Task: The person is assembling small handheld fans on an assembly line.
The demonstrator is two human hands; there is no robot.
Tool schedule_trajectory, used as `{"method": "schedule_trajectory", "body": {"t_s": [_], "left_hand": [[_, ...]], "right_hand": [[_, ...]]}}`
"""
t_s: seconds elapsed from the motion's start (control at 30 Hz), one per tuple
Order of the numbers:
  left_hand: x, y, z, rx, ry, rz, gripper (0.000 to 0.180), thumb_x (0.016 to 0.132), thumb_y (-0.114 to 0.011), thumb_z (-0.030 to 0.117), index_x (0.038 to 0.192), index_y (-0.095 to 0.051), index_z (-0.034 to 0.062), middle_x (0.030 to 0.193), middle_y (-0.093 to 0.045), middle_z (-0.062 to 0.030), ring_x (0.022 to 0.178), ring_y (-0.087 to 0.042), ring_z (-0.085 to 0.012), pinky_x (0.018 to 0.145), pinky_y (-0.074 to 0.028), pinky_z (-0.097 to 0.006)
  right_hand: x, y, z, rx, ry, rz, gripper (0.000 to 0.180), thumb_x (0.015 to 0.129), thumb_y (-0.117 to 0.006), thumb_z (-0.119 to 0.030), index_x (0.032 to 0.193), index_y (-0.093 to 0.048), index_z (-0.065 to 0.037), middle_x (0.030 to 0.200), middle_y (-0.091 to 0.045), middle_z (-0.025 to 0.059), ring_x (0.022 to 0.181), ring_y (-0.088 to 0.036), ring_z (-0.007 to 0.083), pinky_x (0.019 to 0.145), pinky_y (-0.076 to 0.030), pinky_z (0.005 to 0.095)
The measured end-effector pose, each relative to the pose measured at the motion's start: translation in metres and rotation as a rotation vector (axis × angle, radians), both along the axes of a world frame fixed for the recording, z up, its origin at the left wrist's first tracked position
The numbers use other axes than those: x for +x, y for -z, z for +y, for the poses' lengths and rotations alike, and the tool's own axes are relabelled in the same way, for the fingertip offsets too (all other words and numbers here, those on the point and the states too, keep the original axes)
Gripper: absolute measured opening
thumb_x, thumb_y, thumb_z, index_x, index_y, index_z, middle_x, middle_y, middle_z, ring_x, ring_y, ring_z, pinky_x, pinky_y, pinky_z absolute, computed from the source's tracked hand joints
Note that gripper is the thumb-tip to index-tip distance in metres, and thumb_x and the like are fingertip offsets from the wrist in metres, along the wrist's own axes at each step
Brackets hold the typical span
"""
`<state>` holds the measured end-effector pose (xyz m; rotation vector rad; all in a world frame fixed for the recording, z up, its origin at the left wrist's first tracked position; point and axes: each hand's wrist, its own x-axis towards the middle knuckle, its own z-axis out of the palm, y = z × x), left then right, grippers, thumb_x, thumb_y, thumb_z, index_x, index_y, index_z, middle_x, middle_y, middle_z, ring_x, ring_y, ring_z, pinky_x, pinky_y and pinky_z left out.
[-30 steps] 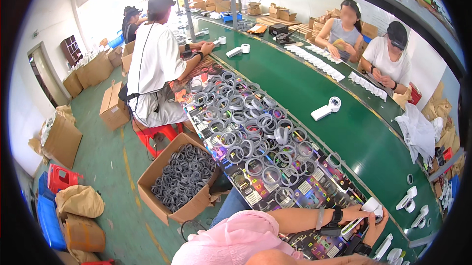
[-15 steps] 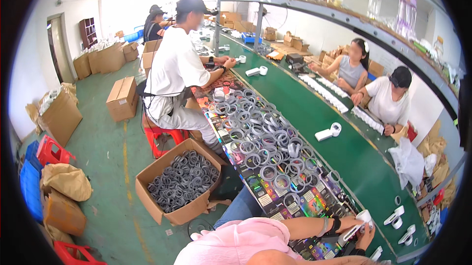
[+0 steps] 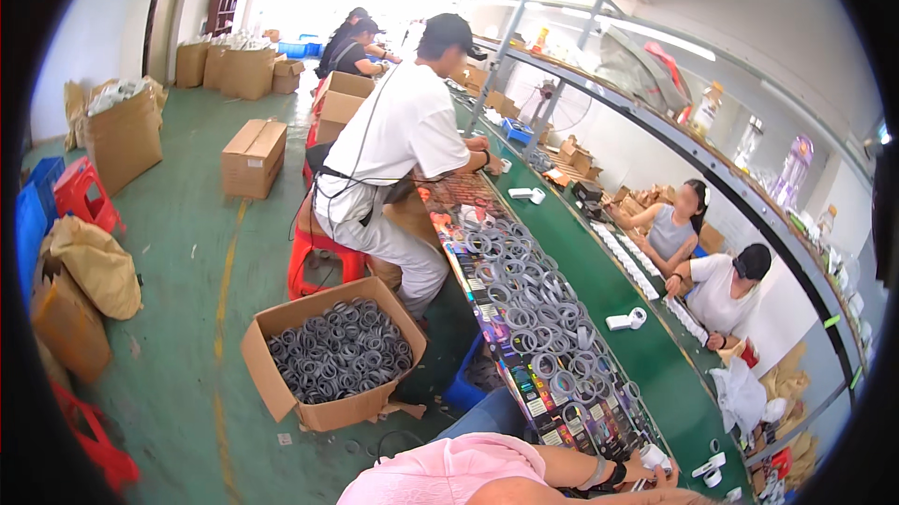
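My left arm comes in along the lower edge in a pink sleeve, with a dark band on the wrist. My left hand point(image 3: 660, 467) rests at the near end of the long green conveyor table point(image 3: 637, 355), its fingers closed round a small white piece point(image 3: 652, 454). Rows of grey rings on printed cards point(image 3: 538, 318) cover the table's left strip, running away from the hand. My right hand is out of view.
An open carton of grey rings point(image 3: 332, 355) stands on the green floor. A worker in a white shirt point(image 3: 398, 140) sits on a red stool at the table. Two people point(image 3: 721, 289) sit across the belt. More cartons point(image 3: 253, 154), sacks point(image 3: 98, 261) and white devices point(image 3: 626, 319) lie around.
The view has swung up and along the line, showing more of the far doorway and the shelf. My left hand has stayed at the table's near end with the white piece.
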<state>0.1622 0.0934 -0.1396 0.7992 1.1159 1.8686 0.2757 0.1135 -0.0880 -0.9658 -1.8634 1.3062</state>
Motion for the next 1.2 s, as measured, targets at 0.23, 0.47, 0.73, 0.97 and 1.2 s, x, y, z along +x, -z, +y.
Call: {"method": "schedule_trajectory", "body": {"t_s": [0.23, 0.47, 0.73, 0.97, 1.2], "left_hand": [[-0.040, -0.059, -0.083, 0.112, 0.021, -0.108, 0.037, 0.075, -0.064, 0.024, 0.105, -0.058, 0.0031, 0.082, -0.062, -0.0088, 0.073, -0.062, -0.0220, 0.065, -0.052, -0.032], [-0.048, -0.092, -0.140, 0.174, 0.125, -0.199, 0.034, 0.075, -0.064, 0.024, 0.102, -0.058, 0.0033, 0.079, -0.061, -0.0080, 0.068, -0.062, -0.0212, 0.061, -0.052, -0.031], [-0.031, -0.110, -0.157, 0.148, 0.303, -0.295, 0.031, 0.075, -0.063, 0.024, 0.099, -0.058, 0.0035, 0.076, -0.060, -0.0070, 0.063, -0.061, -0.0203, 0.057, -0.051, -0.031], [-0.025, -0.107, -0.143, 0.018, 0.475, -0.380, 0.029, 0.076, -0.063, 0.024, 0.096, -0.058, 0.0036, 0.073, -0.059, -0.0062, 0.059, -0.060, -0.0195, 0.053, -0.051, -0.031], [-0.024, -0.068, -0.088, -0.183, 0.593, -0.490, 0.021, 0.077, -0.060, 0.026, 0.084, -0.056, 0.0062, 0.062, -0.053, -0.0032, 0.043, -0.053, -0.0142, 0.037, -0.044, -0.027]], "right_hand": [[-0.045, -0.032, -0.032, 0.232, -0.197, 0.015, 0.040, 0.082, -0.065, -0.020, 0.111, -0.049, 0.003, 0.090, -0.059, 0.0136, 0.075, -0.056, 0.0185, 0.063, -0.047, 0.0299], [-0.078, -0.070, -0.065, 0.492, -0.191, 0.034, 0.025, 0.084, -0.064, -0.022, 0.091, -0.050, -0.003, 0.078, -0.052, 0.0074, 0.070, -0.047, 0.0119, 0.058, -0.040, 0.0277], [-0.067, -0.097, -0.097, 0.596, -0.158, -0.023, 0.021, 0.080, -0.063, -0.017, 0.082, -0.050, 0.000, 0.074, -0.051, 0.0066, 0.068, -0.046, 0.0141, 0.065, -0.041, 0.0301], [-0.045, -0.096, -0.080, 0.665, -0.080, -0.127, 0.017, 0.076, -0.061, -0.012, 0.082, -0.051, 0.000, 0.072, -0.052, 0.0077, 0.067, -0.047, 0.0148, 0.063, -0.041, 0.0301], [-0.041, -0.075, -0.055, 0.534, 0.030, -0.120, 0.019, 0.074, -0.063, -0.010, 0.083, -0.050, 0.000, 0.072, -0.051, 0.0080, 0.065, -0.046, 0.0157, 0.061, -0.041, 0.0309]]}}
